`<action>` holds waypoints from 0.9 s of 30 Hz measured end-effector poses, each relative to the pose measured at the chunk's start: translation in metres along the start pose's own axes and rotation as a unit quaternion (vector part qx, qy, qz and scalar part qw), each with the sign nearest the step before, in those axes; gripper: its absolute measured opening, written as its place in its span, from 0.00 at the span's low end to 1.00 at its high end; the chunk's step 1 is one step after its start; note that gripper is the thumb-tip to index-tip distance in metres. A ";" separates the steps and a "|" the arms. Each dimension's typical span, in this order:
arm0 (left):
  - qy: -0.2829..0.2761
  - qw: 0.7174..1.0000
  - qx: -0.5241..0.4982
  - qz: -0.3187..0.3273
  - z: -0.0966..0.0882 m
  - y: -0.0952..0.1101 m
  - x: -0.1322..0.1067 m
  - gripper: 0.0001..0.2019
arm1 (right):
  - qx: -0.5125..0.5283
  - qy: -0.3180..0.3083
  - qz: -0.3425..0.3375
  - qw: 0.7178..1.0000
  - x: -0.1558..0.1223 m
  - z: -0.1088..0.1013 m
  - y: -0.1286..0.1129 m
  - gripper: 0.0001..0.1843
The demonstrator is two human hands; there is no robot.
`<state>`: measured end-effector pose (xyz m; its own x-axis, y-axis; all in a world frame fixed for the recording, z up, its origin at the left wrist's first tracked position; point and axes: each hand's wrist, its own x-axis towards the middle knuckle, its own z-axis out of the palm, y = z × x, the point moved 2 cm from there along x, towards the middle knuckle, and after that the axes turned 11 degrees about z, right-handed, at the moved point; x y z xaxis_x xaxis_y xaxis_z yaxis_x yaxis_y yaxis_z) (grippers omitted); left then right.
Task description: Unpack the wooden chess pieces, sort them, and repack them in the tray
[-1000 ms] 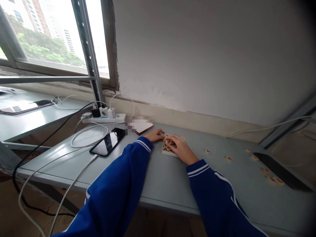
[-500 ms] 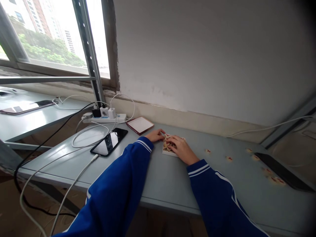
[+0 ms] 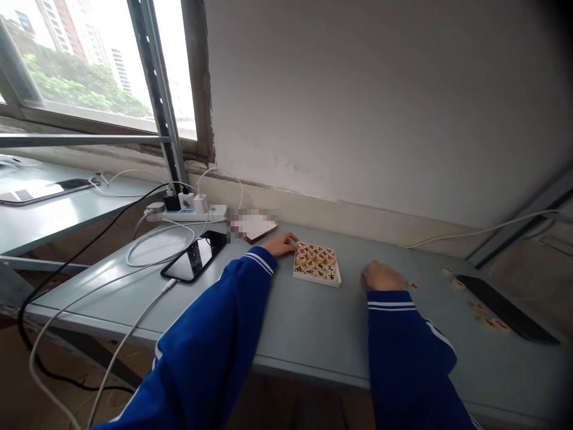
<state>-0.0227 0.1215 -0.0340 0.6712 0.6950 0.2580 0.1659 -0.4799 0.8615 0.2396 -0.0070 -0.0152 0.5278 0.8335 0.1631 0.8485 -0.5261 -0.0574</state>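
The left grip point(image 3: 280, 244) lies open and empty, its fingertips just beside a white tray point(image 3: 317, 281) packed with round Chinese chess pieces point(image 3: 316, 258) in tight rows on the grey worktop point(image 3: 295, 328). The right grip point(image 3: 380, 276) rests curled, palm down, well right of the tray, and whether it holds anything cannot be told; a few loose pieces point(image 3: 457, 284) lie farther right, near a black phone point(image 3: 505, 309).
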 end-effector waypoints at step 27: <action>-0.006 1.000 0.000 -0.006 0.000 0.005 0.000 0.14 | 0.107 0.114 -0.373 0.915 -0.059 -0.028 -0.092 0.12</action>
<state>-0.0223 0.1188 -0.0294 0.6781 0.6942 0.2416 0.1737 -0.4707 0.8650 0.1295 -0.0125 0.0085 -0.2018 0.8772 0.4356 0.9703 0.2397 -0.0333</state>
